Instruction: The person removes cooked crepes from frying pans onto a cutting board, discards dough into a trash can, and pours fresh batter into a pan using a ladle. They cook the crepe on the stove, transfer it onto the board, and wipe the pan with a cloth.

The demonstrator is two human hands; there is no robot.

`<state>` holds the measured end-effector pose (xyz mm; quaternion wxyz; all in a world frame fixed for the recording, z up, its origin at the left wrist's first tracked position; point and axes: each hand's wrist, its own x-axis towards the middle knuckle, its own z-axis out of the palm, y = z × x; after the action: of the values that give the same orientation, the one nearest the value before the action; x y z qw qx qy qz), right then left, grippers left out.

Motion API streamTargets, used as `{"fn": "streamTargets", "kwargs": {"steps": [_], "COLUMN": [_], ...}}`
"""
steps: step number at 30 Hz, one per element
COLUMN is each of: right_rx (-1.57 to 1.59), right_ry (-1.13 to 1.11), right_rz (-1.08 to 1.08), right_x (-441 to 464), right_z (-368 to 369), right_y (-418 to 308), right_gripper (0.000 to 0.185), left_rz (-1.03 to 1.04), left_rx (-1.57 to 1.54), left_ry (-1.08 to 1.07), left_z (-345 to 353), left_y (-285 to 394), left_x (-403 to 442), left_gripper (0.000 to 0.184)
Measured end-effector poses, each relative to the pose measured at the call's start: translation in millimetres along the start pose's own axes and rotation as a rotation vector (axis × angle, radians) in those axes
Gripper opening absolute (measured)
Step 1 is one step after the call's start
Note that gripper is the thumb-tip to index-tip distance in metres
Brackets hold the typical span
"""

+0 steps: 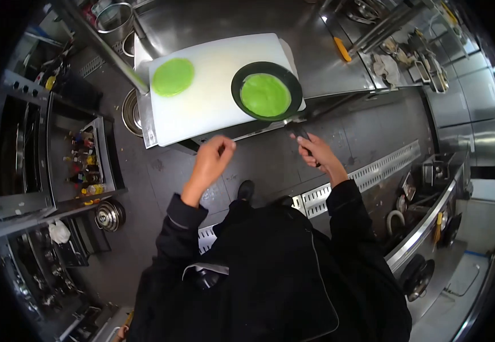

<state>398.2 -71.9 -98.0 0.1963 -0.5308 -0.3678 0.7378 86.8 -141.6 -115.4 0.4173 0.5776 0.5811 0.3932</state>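
My right hand (pixel 319 153) is wrapped around the handle of a black frying pan (pixel 238 88). The pan is over the right end of a white cutting board (pixel 213 65); whether it touches the board I cannot tell. A thin bright green pancake (pixel 264 95) lies in the pan, its surface slightly wrinkled. At the board's left end rests a flat green pancake (pixel 173 77), or a stack of them. My left hand (pixel 212 161) hangs just in front of the board's near edge, fingers curled in, with nothing visible in it.
The board lies on a steel counter (pixel 225 17), with an orange-handled knife (pixel 342 49) to its right. A steel post (pixel 102 43) rises at the left. Behind me on the right runs another counter with pans (pixel 418 277). Bottles (pixel 85 159) fill a shelf at left.
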Motion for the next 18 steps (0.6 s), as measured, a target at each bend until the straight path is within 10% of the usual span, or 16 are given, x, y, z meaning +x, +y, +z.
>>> {"fn": "streamTargets", "kwargs": {"steps": [5,18], "right_rx": [0.018,-0.08], "right_ry": [0.028,0.326], "right_rz": [-0.003,-0.337], "right_x": [-10,-86], "right_z": [2,8], "right_y": [33,43], "right_gripper": [0.022,0.029], "left_rz": [0.445,0.595], "left_rx": [0.463,0.608], "left_ry": [0.116,0.33], "left_z": [2,87], "left_y": [47,99], "left_x": [101,167], "left_gripper": [0.015,0.012]}}
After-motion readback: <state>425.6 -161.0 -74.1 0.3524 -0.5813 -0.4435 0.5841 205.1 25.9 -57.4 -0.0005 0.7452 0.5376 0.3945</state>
